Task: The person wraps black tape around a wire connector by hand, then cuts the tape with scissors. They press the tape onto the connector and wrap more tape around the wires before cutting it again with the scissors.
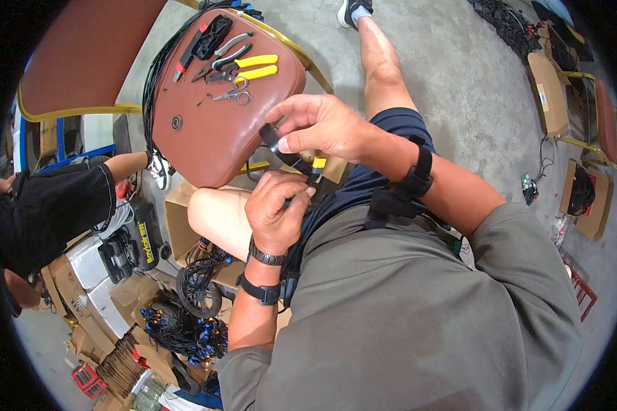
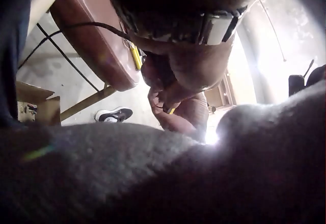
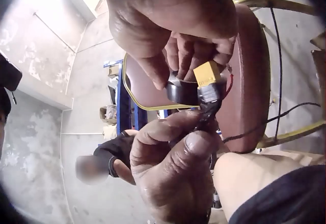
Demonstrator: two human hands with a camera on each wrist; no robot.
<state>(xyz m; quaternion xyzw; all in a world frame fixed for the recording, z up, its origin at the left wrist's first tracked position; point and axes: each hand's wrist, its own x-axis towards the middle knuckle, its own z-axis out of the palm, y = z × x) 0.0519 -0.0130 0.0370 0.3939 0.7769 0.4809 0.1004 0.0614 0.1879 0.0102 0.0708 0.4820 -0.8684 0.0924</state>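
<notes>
My left hand (image 1: pixel 274 209), wearing a watch, pinches a black-wrapped cable end (image 3: pixel 208 113) between thumb and fingers. A yellow connector (image 3: pixel 207 75) with grey wire ends at its base points up out of that grip. Just above, my right hand (image 1: pixel 325 127) holds a roll of black tape (image 1: pixel 270 138) between thumb and fingers. A strip of tape (image 1: pixel 296 162) runs from the roll down toward the connector. Both hands work close together over my lap. In the left wrist view, the forearm and watch (image 2: pixel 219 28) hide most of the grip.
A brown padded chair (image 1: pixel 206 154) stands ahead, bearing yellow-handled wire strippers (image 1: pixel 257 66), scissors (image 1: pixel 241 98), pliers (image 1: pixel 232 57), a red-and-black cutter (image 1: pixel 188 61) and a small ring (image 1: pixel 177 122). Cable bundles (image 1: pixel 185 329) and boxes crowd the lower left. Another person (image 1: pixel 55 198) sits at left.
</notes>
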